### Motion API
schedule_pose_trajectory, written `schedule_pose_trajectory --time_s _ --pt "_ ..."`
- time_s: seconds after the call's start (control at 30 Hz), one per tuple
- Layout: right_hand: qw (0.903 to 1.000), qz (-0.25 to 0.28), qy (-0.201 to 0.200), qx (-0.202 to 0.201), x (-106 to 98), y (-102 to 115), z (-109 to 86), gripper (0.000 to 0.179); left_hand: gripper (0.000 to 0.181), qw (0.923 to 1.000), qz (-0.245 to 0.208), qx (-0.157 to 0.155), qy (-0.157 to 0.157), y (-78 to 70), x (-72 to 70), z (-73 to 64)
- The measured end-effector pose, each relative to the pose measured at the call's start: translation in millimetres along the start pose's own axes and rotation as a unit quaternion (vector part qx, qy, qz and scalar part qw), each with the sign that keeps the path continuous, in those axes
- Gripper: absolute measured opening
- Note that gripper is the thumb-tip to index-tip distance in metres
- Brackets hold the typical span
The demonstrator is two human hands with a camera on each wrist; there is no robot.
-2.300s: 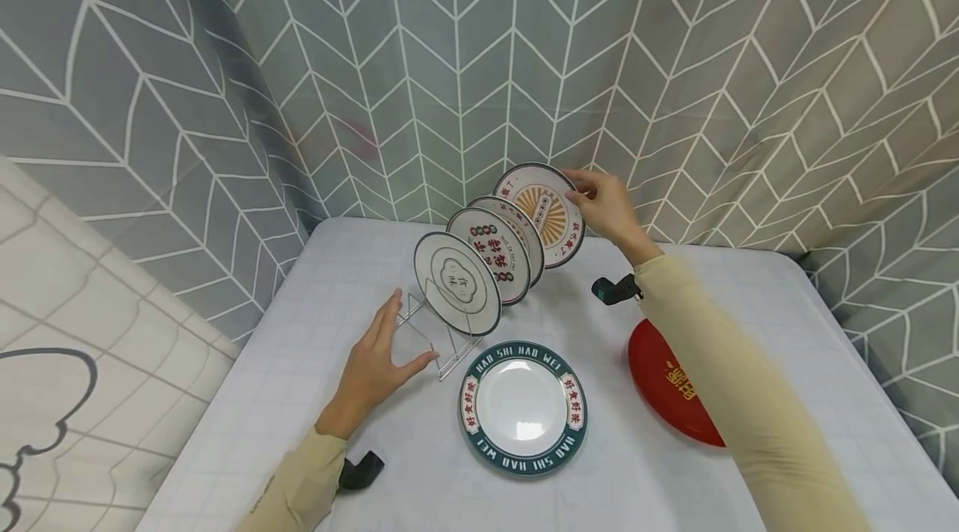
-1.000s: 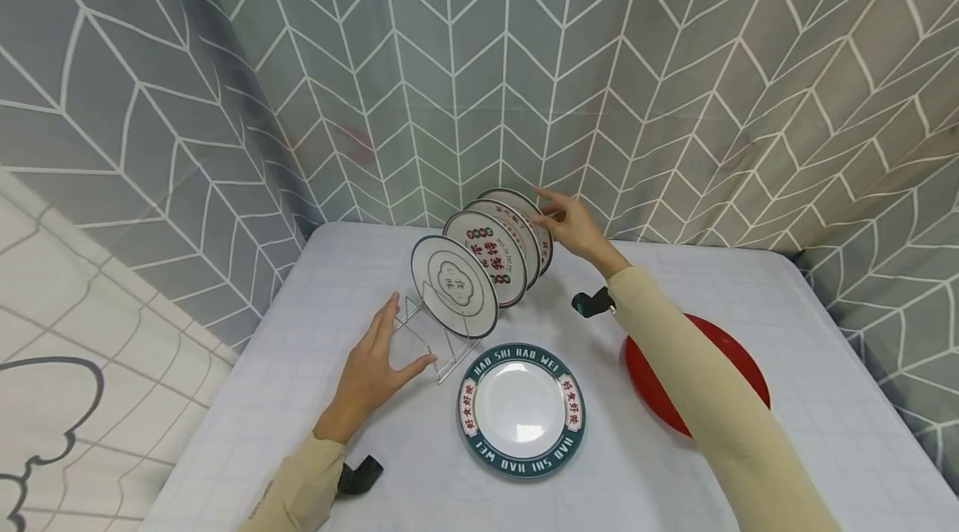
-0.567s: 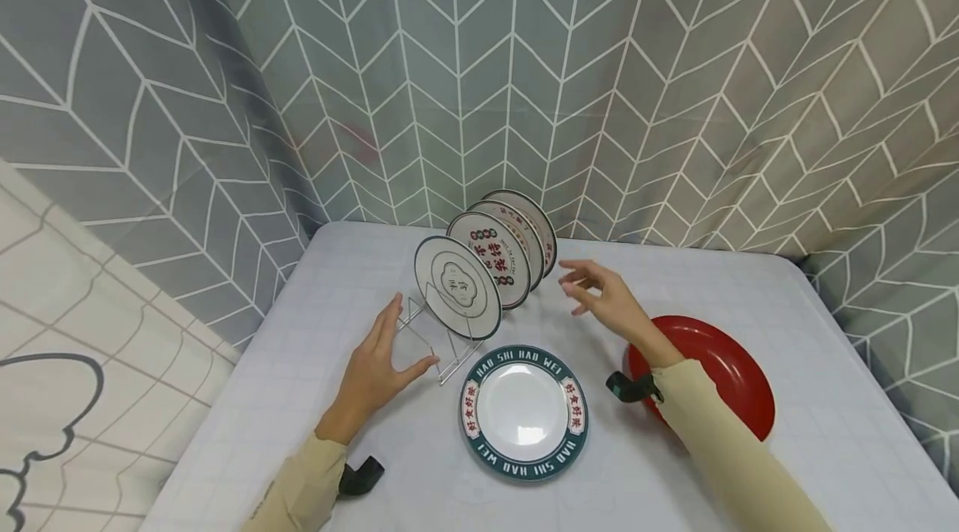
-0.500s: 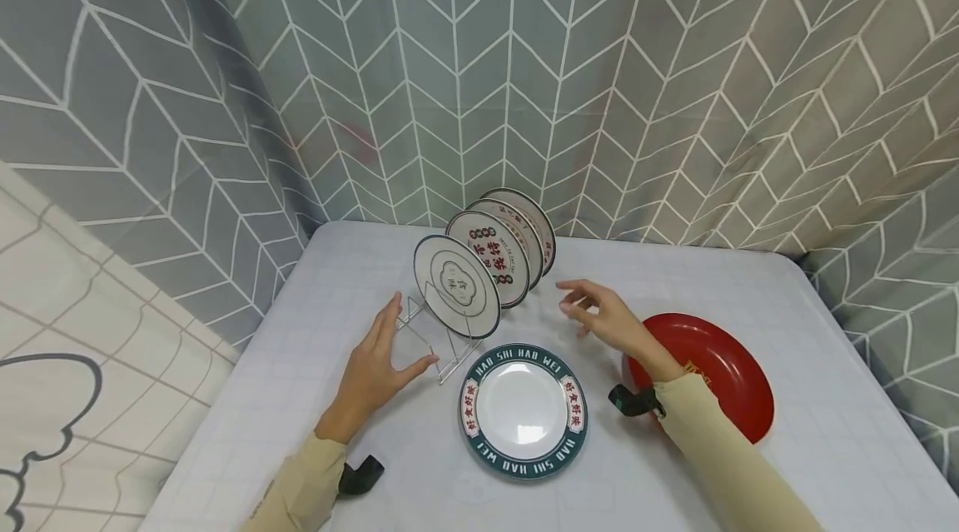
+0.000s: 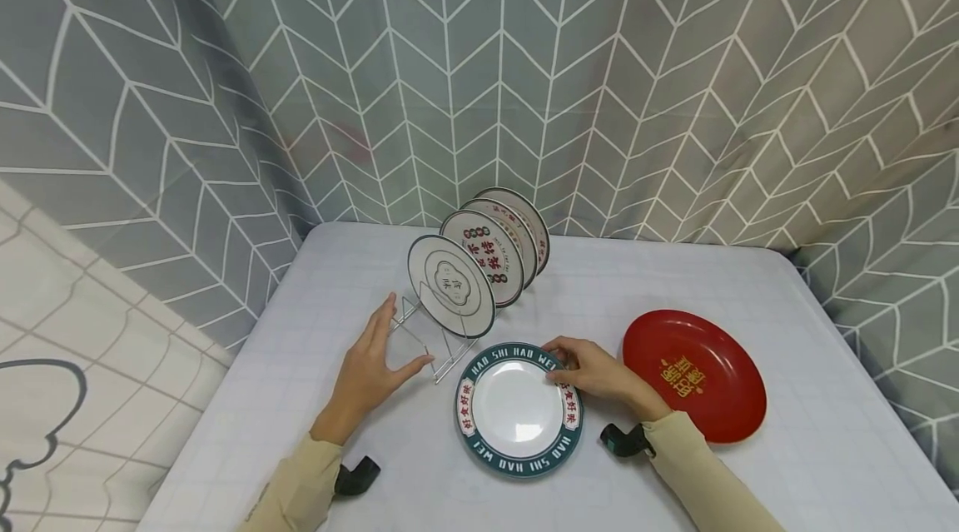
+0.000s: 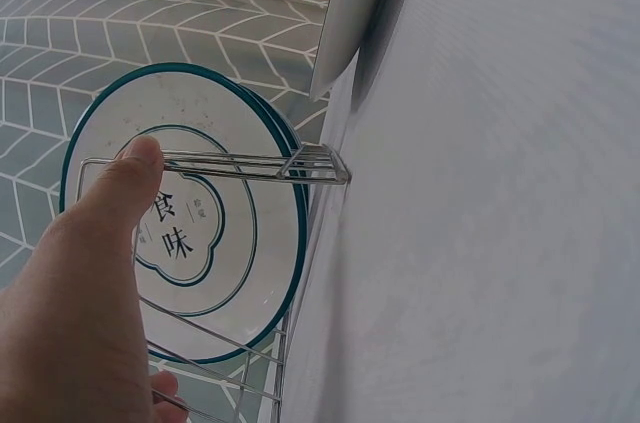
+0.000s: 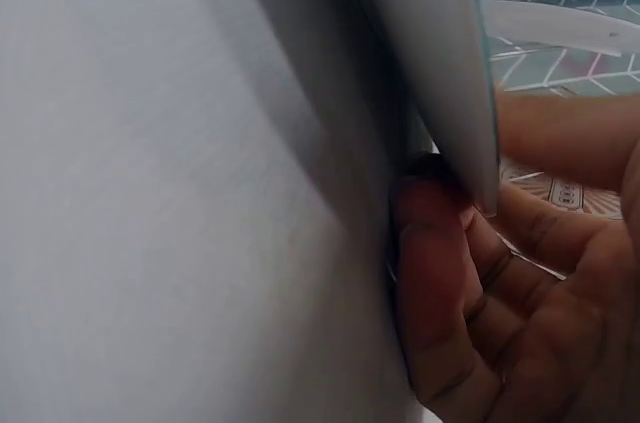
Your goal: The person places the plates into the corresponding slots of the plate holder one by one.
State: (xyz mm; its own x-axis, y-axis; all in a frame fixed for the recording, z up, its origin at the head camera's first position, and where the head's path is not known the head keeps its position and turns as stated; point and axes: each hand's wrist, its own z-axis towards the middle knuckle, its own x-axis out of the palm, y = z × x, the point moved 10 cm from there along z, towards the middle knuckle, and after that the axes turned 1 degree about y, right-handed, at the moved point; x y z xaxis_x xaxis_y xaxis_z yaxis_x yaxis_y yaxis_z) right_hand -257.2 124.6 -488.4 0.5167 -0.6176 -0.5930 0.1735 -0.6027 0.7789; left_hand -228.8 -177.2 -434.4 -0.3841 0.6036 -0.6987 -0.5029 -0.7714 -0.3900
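My left hand spans the near end of a wire plate rack, its thumb on one side and fingertips on the other. Several white plates with dark rims stand tilted in the rack; the front one bears black characters. My right hand pinches the rim of a white plate with a green lettered border, thumb on top and fingers under the edge. That plate is right in front of the rack. In the right wrist view its rim stands a little off the tablecloth.
To the right of my right hand, a red plate with gold characters lies on the white-covered table. A patterned curtain hangs behind the table and along its sides.
My right hand has set the rearmost plate down in the rack and let go of it. It has come back toward me and taken hold of the green-bordered plate's rim. The left hand has stayed put.
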Motion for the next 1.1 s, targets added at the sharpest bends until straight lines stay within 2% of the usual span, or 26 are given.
schedule_pose_trajectory --time_s 0.17,0.27,0.37,0.43,0.57,0.67,0.87,0.97,1.1 --pt "0.9998 -0.018 0.007 0.004 1.4 -1.9 0.7 0.045 0.111 1.0000 0.000 -0.003 0.002 0.8 0.6 0.4" --pt "0.9999 -0.009 0.010 0.001 0.4 -3.3 -0.9 0.041 0.111 1.0000 -0.003 -0.005 0.006 1.5 1.6 0.8" --pt "0.9988 0.044 0.019 0.005 -3.0 -7.2 -5.8 0.038 0.111 1.0000 -0.003 -0.003 0.003 0.3 1.3 1.4" --pt "0.9940 0.103 0.032 0.019 -4.1 -11.5 -10.3 0.040 0.111 1.0000 0.000 -0.002 0.002 -0.5 0.6 1.8" --pt "0.9731 0.216 0.064 0.048 -1.4 -19.6 -17.5 0.046 0.111 1.0000 0.001 0.004 -0.007 -2.2 -2.2 2.0" --pt "0.9609 0.261 0.077 0.052 0.4 -21.6 -20.6 0.050 0.112 0.9998 0.001 0.011 -0.014 -3.5 -3.8 2.3" --pt "0.9535 0.288 0.068 0.058 -0.5 -24.4 -24.3 0.057 0.113 0.9999 -0.002 0.010 -0.014 -1.8 -3.0 1.2" --pt "0.9527 0.292 0.063 0.057 -1.8 -25.2 -25.8 0.059 0.111 0.9999 -0.001 0.009 -0.014 -1.4 -2.8 0.7" --pt "0.9562 0.285 0.046 0.049 -7.3 -24.7 -28.1 0.059 0.108 0.9998 -0.001 0.012 -0.017 -2.8 -4.2 0.7"
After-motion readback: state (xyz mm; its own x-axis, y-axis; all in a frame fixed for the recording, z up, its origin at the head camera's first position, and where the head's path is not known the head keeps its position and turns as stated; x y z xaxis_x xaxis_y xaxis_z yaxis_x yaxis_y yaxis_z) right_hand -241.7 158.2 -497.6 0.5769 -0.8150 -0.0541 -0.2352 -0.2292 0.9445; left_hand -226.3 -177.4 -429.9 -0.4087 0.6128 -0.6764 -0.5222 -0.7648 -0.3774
